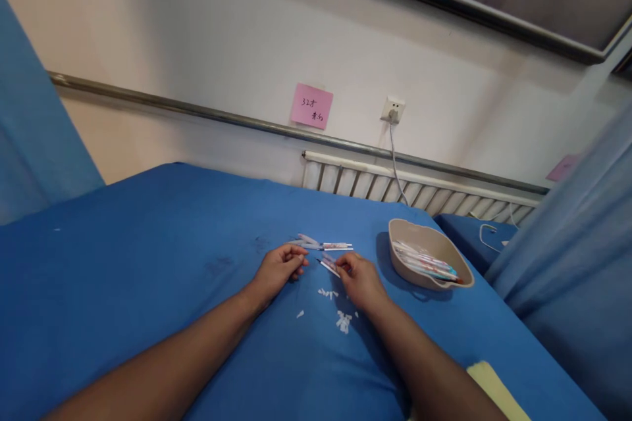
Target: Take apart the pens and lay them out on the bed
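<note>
My left hand (pixel 279 266) rests on the blue cloth with its fingers curled in a pinch; what they hold is too small to make out. My right hand (pixel 359 276) is closed on a thin white pen part (pixel 328 268) that points left toward the other hand. Just beyond both hands lie a few pens (pixel 326 245) side by side. Several small white bits (pixel 340 319) are scattered on the cloth between my forearms.
A beige dish (pixel 419 230) holding several pens stands to the right of my right hand. The blue-covered table (pixel 148 256) reaches to a wall with a radiator (pixel 395 184). A yellow object (pixel 496 388) lies at the near right edge. Blue curtains hang on both sides.
</note>
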